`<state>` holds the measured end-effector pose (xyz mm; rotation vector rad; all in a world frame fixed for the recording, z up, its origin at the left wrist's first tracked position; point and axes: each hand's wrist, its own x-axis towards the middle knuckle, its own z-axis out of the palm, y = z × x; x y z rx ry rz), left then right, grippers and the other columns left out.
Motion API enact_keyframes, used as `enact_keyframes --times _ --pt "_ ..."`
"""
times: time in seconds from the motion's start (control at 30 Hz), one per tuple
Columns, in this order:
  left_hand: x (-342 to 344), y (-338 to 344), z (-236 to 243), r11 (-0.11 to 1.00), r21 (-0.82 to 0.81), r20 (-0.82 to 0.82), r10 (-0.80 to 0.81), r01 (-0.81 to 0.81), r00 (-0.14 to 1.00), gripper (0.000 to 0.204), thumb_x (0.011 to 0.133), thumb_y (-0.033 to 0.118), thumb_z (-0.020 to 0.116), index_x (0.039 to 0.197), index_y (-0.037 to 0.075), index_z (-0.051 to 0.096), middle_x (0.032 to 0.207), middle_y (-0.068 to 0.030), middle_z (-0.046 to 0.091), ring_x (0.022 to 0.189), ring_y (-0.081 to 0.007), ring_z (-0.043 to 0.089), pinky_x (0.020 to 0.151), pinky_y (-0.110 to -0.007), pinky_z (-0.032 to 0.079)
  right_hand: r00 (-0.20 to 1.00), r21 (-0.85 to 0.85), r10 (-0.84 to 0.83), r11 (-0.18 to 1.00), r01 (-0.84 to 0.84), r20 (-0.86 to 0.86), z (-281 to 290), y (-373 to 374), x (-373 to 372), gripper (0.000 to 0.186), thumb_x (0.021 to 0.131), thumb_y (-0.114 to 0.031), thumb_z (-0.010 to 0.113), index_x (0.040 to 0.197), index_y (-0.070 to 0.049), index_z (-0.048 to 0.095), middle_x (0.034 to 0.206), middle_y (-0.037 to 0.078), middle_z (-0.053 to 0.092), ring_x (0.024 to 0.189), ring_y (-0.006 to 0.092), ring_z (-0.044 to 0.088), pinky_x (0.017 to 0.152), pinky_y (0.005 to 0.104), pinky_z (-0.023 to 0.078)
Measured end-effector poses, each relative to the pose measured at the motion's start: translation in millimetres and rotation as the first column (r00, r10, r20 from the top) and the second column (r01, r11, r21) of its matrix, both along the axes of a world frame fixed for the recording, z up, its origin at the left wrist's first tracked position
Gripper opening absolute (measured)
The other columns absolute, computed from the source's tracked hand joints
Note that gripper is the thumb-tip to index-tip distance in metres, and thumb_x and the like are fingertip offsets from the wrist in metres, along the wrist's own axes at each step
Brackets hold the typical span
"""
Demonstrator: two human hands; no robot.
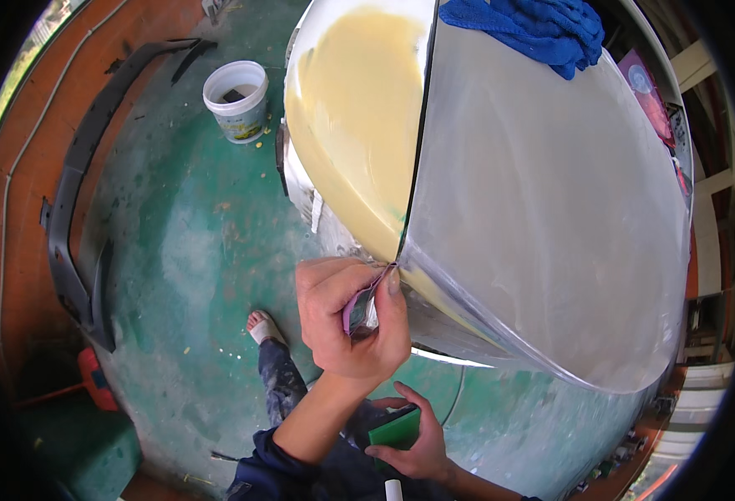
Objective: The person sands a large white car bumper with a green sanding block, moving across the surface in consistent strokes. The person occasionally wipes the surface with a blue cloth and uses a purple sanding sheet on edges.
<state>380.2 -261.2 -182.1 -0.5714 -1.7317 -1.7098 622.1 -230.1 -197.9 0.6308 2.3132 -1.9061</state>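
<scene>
Where a dark seam (418,142) parts the yellow-coated panel (359,92) from the broad grey panel (543,192), the left hand (332,334) is placed at the seam's near end. Its fingers are curled and gripping a folded purple-and-silver sheet (354,315), the tip of which is pinched between thumb and forefinger just at the panel edges; whether the tip enters the gap cannot be told. The right hand (422,451), lower and nearer the body, grips a green block (397,428) between thumb and fingers, well apart from both panels. The grey panel's near rim curves from the seam toward the lower right; a crumpled blue cloth (543,33) lies on its far margin. Between the yellow-coated panel and the orange-brown wall (33,142) extends a wide stretch of green floor (192,250). On it stand a white bucket (243,125), near the panel's left edge, and a foot (264,326), left of the left hand. A long black curved part (71,200) runs along the wall. A narrower strip of floor shows between the right hand and the grey rim.
</scene>
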Motion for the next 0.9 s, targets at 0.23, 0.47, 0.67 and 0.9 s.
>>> enact_keyframes --times 0.23,0.47,0.67,0.9 --pt "-9 1 22 1.000 0.015 -0.006 -0.023 0.023 1.000 0.018 0.095 -0.004 0.074 0.107 -0.002 0.062 0.097 -0.0127 0.066 0.088 -0.0225 0.059 0.081 -0.033 0.048 1.000 -0.015 0.000 1.000 0.000 0.023 -5 -2 -2 0.113 0.077 -0.023 0.101 0.164 0.001 0.031 0.138 0.018 0.068 0.125 0.0237 0.064 0.109 0.0400 0.050" --pt "-10 -2 29 0.996 0.040 0.058 -0.085 0.083 0.995 0.017 0.096 -0.002 0.074 0.109 -0.002 0.062 0.098 -0.0119 0.065 0.089 -0.0208 0.059 0.082 -0.031 0.047 1.000 0.008 0.015 1.000 -0.015 0.018 6 -8 -3 0.112 0.078 -0.021 0.100 0.164 0.000 0.032 0.139 0.018 0.069 0.125 0.0233 0.065 0.109 0.0396 0.051" --pt "-8 -3 13 0.981 0.167 0.106 -0.122 0.103 0.987 0.021 0.086 -0.006 0.083 0.102 -0.001 0.069 0.089 -0.0128 0.072 0.075 -0.0236 0.064 0.066 -0.031 0.049 0.993 -0.120 -0.047 0.991 0.059 0.104 6 -14 -3 0.112 0.078 -0.021 0.100 0.165 -0.001 0.031 0.139 0.018 0.069 0.121 0.0216 0.066 0.106 0.0386 0.053" --pt "-17 -14 18 0.949 0.115 0.179 -0.311 0.294 0.934 0.023 0.099 0.011 0.079 0.105 0.000 0.059 0.099 -0.0107 0.060 0.087 -0.0149 0.054 0.081 -0.027 0.045 0.997 -0.061 -0.032 0.997 0.036 0.067 -5 -15 2 0.111 0.079 -0.018 0.099 0.165 -0.001 0.031 0.139 0.018 0.068 0.116 0.0192 0.067 0.104 0.0373 0.053"
